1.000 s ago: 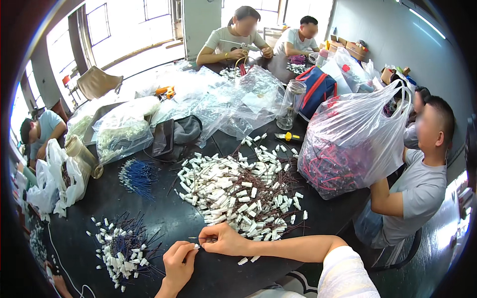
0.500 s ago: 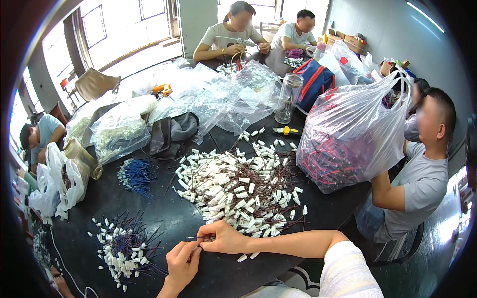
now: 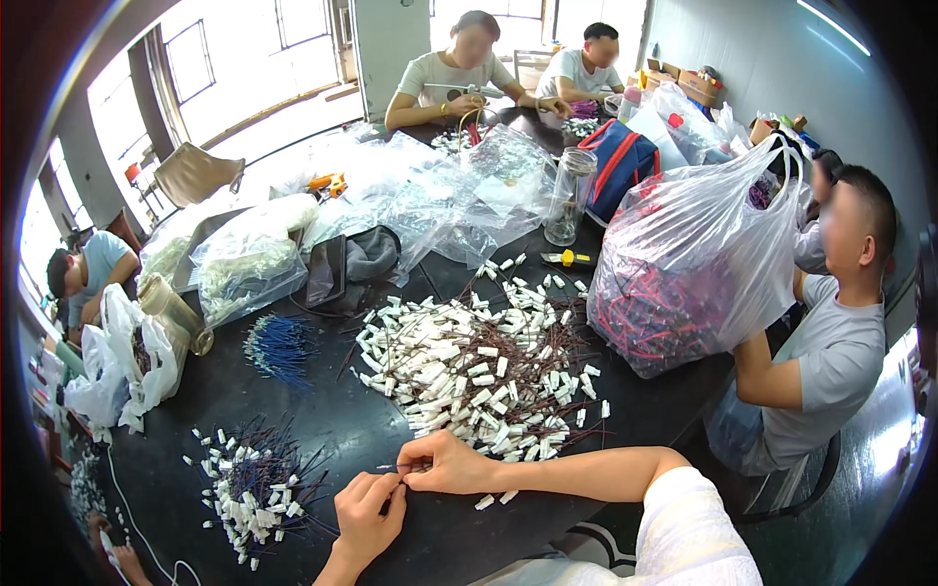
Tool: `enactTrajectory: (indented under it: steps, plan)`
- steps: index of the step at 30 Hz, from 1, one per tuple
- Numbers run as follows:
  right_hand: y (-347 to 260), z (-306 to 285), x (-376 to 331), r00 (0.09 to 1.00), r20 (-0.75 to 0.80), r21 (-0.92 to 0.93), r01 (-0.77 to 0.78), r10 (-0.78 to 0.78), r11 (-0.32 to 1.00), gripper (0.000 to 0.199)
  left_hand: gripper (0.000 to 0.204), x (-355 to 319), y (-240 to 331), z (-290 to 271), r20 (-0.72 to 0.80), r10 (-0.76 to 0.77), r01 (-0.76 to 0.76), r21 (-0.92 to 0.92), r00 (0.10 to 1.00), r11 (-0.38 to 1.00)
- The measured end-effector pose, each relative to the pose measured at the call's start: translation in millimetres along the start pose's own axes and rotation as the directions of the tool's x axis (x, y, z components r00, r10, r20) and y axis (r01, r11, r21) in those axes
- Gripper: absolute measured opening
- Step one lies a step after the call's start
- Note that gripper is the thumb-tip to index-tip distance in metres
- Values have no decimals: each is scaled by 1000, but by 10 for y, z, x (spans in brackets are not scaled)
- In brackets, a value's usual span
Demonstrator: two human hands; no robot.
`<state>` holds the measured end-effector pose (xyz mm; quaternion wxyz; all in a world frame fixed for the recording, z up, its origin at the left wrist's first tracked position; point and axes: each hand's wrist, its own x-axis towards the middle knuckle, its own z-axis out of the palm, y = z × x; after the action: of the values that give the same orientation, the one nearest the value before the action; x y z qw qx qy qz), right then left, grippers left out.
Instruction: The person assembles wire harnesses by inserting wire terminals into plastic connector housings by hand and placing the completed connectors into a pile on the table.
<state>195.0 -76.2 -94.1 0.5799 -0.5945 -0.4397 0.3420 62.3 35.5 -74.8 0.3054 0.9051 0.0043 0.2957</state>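
My left hand (image 3: 369, 510) and my right hand (image 3: 447, 465) meet fingertip to fingertip above the black table's near side. Both are closed in a pinch on something small and dark, mostly covered by the fingers; what it is I cannot make out. Just beyond my right hand spreads a large heap of white plastic connectors (image 3: 420, 376) with thin brown-red wires. Left of my left hand lies a smaller heap of white connectors with dark blue wires (image 3: 256, 488). Farther off, a bunch of blue wires (image 3: 280, 348) rests on the tabletop.
A co-worker (image 3: 831, 371) at the right handles a big clear bag (image 3: 684, 264) of red and dark wires. Behind the heap are a yellow cutter (image 3: 567, 258), a glass jar (image 3: 570, 200) and plastic bags (image 3: 430, 195). Two people sit across the table; another bends at far left.
My fingertips have drawn closer together, with the left hand's fingers more curled. The view has shifted slightly. Across the table, one person's hand has reached out to the right.
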Motion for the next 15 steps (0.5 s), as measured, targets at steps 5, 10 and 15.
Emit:
enactTrajectory:
  steps: [5,10,15]
  plan:
    - [5,8,8,1000,6,-10,12,-12,1000,12,17,-5,0,-18,-10,34,-34,48,999,998]
    - [0,2,30,1000,6,-10,29,-29,1000,12,17,28,13,-51,-33,80,-76,103,996,992]
    - [3,-12,44,999,9,-10,40,-40,999,12,16,25,10,-70,-29,98,-94,135,995,986]
